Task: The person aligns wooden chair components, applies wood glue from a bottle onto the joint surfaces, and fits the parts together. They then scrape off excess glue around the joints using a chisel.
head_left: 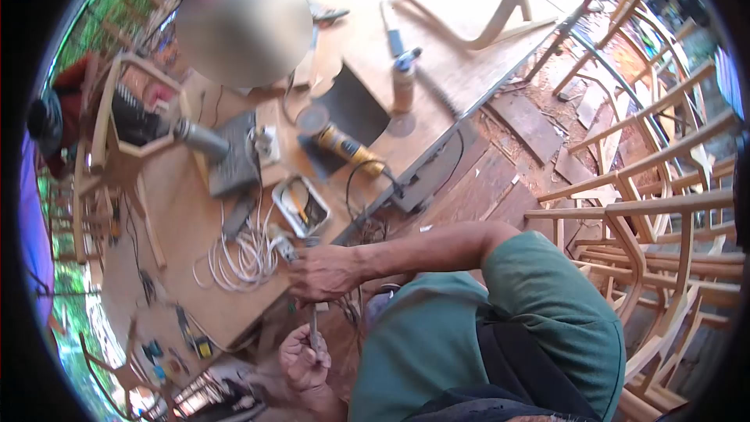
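Where the grip was narrow, care was due

As your left hand (305, 358) turned palm-up near the lower edge of the view, its thumb and fingers pinched a slim grey shaft (315, 330). Your right hand (324, 273) was just above, curled into a fist with its back to the camera; the shaft ran up beneath it and seemed gripped there too, though most of those fingers were hidden. So the shaft stood between your two hands, just off the edge of the wooden table (176, 289). What tool it belonged to, you could not have told from this view.

It looked light and stiff, probably metal, unlikely to bend or break but so thin and smooth that it could have rolled or slid in a loose pinch. The firmest hold was likely the upper part inside your right fist, with the left fingertips steadying the bare length.

Just past your right hand lay a white cable coil (244, 262) and a white plastic tub (286, 216). Farther out rested a yellow angle grinder (348, 148) beside a curved dark sheet (355, 98), and well beyond them a wooden chair frame (500, 23).
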Demonstrator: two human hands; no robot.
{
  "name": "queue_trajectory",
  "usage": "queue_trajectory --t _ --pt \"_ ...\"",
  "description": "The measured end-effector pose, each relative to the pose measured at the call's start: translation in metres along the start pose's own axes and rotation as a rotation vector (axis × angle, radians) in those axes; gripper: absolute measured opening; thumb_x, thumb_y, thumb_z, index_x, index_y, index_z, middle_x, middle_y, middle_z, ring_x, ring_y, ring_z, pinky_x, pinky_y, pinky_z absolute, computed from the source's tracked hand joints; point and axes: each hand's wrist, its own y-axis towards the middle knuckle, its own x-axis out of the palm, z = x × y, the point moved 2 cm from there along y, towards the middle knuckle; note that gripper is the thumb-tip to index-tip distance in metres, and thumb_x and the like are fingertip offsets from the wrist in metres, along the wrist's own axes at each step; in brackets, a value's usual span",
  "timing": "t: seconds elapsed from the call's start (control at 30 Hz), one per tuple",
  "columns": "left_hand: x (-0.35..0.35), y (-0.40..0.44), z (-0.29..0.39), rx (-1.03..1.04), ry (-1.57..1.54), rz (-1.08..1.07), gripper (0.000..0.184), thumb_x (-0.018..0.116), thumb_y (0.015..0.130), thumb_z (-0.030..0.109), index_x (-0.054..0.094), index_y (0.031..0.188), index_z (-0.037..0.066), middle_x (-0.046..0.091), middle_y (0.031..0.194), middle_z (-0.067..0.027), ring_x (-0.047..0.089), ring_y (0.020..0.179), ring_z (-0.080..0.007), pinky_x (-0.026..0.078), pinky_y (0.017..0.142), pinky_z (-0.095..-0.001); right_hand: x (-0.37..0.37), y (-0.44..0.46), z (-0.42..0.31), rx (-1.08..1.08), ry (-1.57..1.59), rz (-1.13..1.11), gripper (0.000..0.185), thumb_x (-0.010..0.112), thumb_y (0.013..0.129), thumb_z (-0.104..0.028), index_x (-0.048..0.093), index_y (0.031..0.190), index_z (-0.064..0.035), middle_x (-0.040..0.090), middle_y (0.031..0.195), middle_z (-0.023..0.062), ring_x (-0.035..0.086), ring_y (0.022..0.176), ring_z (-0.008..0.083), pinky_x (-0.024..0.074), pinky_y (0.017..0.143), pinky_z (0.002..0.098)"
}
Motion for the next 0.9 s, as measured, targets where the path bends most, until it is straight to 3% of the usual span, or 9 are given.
queue_trajectory --t 0.07,0.17,0.27,0.37,0.43,0.47,0.63,0.8,0.9 --pt "0.013 0.035 -0.007 -0.056 -0.243 -0.157 0.063 0.074 0.094 0.019 0.046 0.142 -0.011 0.065 0.114 -0.0226 0.066 0.086 -0.0234 0.061 0.067 -0.0323 -0.015 -0.049 0.01 0.342 0.135 -0.009 0.024 0.064 0.093 -0.032 0.063 0.085 -0.009 0.065 0.079 0.0107 0.067 0.079 0.0327 0.0528 0.07 0.0452" --pt "0.052 0.08 -0.021 0.012 0.012 -0.235 0.055 0.068 0.099 0.028 0.052 0.14 -0.006 0.063 0.119 -0.0145 0.063 0.09 -0.0198 0.06 0.075 -0.0342 -0.034 -0.111 -0.003 0.609 0.23 0.24 0.022 0.069 0.089 -0.027 0.062 0.085 -0.006 0.063 0.074 0.0145 0.065 0.072 0.0398 0.0522 0.062 0.0472" --pt "0.072 0.126 -0.064 0.146 0.627 -0.172 0.043 0.067 0.098 0.016 0.056 0.136 -0.003 0.064 0.119 -0.0111 0.063 0.099 -0.0162 0.055 0.084 -0.0316 -0.047 -0.138 -0.03 1.038 0.192 0.332 0.021 0.072 0.086 -0.021 0.06 0.091 -0.0041 0.064 0.081 0.0181 0.066 0.08 0.0422 0.0526 0.067 0.049" --pt "0.126 0.141 -0.101 0.196 1.155 -0.225 0.029 0.067 0.098 0.01 0.062 0.123 -0.003 0.068 0.115 -0.0111 0.062 0.109 -0.0136 0.051 0.093 -0.0292 -0.047 -0.162 -0.054 1.059 0.117 0.586 0.02 0.065 0.088 -0.021 0.056 0.091 -0.0029 0.063 0.082 0.0235 0.063 0.081 0.046 0.0498 0.069 0.052" --pt "0.139 0.148 -0.126 0.455 1.231 -0.271 0.025 0.065 0.1 0.013 0.064 0.116 -0.006 0.07 0.112 -0.0149 0.065 0.107 -0.0198 0.051 0.095 -0.0331 -0.055 -0.173 -0.066 1.15 0.118 0.537 0.021 0.064 0.09 -0.018 0.052 0.095 -0.0018 0.059 0.084 0.0238 0.06 0.081 0.0471 0.0471 0.069 0.053" --pt "0.147 0.15 -0.13 0.532 1.309 -0.303 0.026 0.064 0.1 0.015 0.065 0.115 -0.007 0.071 0.111 -0.0191 0.067 0.106 -0.0279 0.051 0.095 -0.0375 -0.064 -0.176 -0.072 1.186 0.095 0.538 0.021 0.065 0.089 -0.017 0.052 0.096 -0.0018 0.058 0.084 0.0233 0.058 0.079 0.0473 0.0462 0.067 0.0529" --pt "0.169 0.155 -0.151 0.538 1.299 -0.271 0.027 0.059 0.102 0.018 0.066 0.113 -0.006 0.071 0.107 -0.0211 0.068 0.103 -0.033 0.051 0.092 -0.041 -0.079 -0.193 -0.084 1.085 0.052 0.563 0.018 0.056 0.092 -0.009 0.051 0.107 -0.0001 0.055 0.094 0.0218 0.054 0.088 0.042 0.0462 0.077 0.0493" --pt "0.178 0.177 -0.168 0.658 1.335 -0.219 0.024 0.055 0.102 0.017 0.064 0.112 -0.003 0.068 0.104 -0.0228 0.067 0.098 -0.0403 0.052 0.086 -0.045 -0.08 -0.21 -0.063 0.923 0.021 0.585 0.042 0.053 0.092 -0.003 0.047 0.132 0.0044 0.053 0.111 0.0225 0.054 0.097 0.0409 0.0486 0.084 0.0468" --pt "0.179 0.204 -0.19 0.449 1.214 -0.024 0.026 0.053 0.104 0.02 0.064 0.11 -0.003 0.069 0.103 -0.0222 0.067 0.098 -0.0389 0.053 0.086 -0.0439 -0.101 -0.225 -0.049 0.923 0.125 0.572 0.054 0.059 0.09 -0.004 0.042 0.14 0.0063 0.056 0.117 0.0242 0.056 0.1 0.0419 0.0496 0.088 0.0472"
